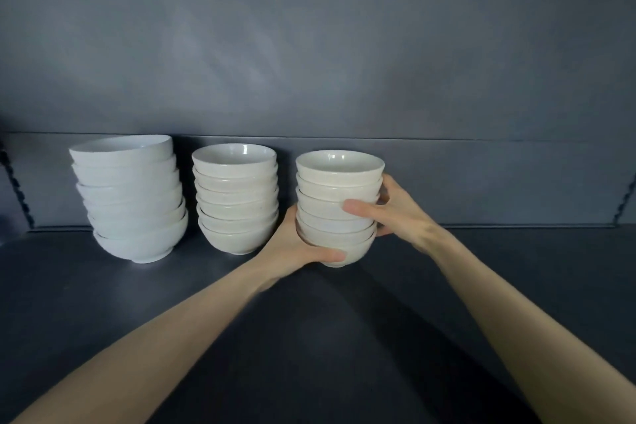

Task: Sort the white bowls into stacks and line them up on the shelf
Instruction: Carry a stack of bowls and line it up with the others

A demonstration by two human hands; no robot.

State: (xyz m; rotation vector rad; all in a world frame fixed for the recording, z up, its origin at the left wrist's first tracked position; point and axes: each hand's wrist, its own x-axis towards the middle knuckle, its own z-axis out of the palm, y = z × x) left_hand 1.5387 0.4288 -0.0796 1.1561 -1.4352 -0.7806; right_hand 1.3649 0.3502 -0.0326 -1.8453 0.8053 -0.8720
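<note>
a dark grey matte shelf [103,303] fills the lower half of the frame, its surface plain with a faint sheen. behind it rises a smooth grey back wall [378,45], taking up the whole upper half. a thin horizontal seam [481,139] crosses the wall at mid-height, and under it a lower band [499,182] of the same grey runs down to the shelf. at the far left edge stands a notched strip [15,182] (dark, saw-toothed), and a second notched strip [624,198] shows at the far right edge. a soft pale glow [192,45] smears the wall left of centre. a broad shadow [327,337] lies on the shelf at lower centre.
</note>
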